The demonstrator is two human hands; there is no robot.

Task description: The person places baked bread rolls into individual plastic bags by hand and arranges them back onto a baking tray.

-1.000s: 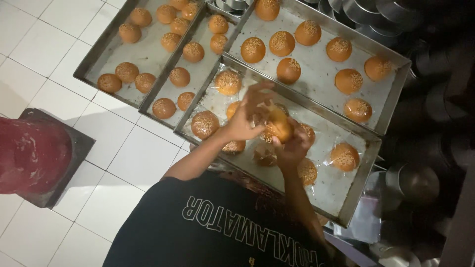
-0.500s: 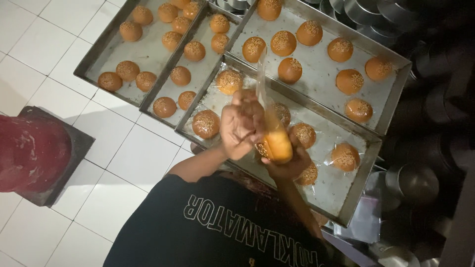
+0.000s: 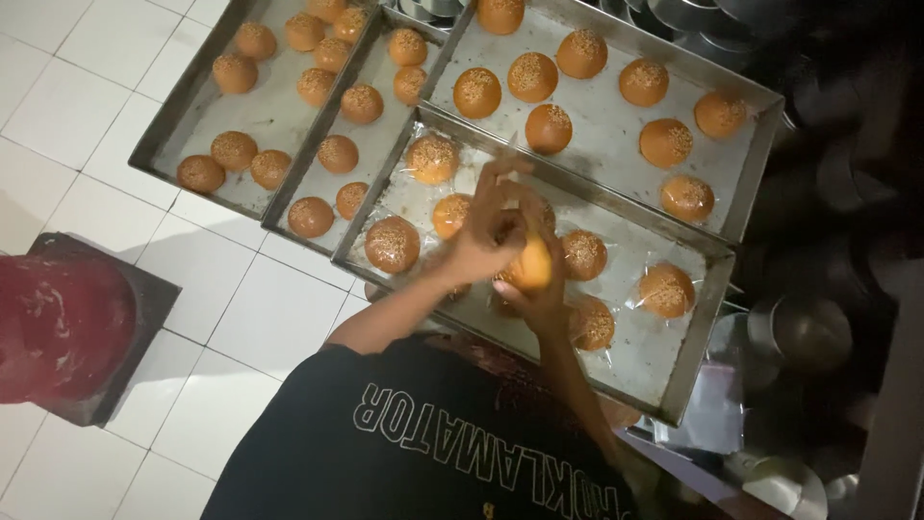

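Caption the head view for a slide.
Both hands, left hand and right hand, hold a sesame bun above a metal tray of plastic-wrapped buns on white floor tiles.

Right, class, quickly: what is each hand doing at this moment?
Left hand: closed around the top of the bun, fingers pinched there.
Right hand: cupped under the same bun, holding it over the metal tray.

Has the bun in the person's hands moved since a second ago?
Yes. The bun has come up off the nearest tray and now sits between the left hand and right hand, above the bagged buns.
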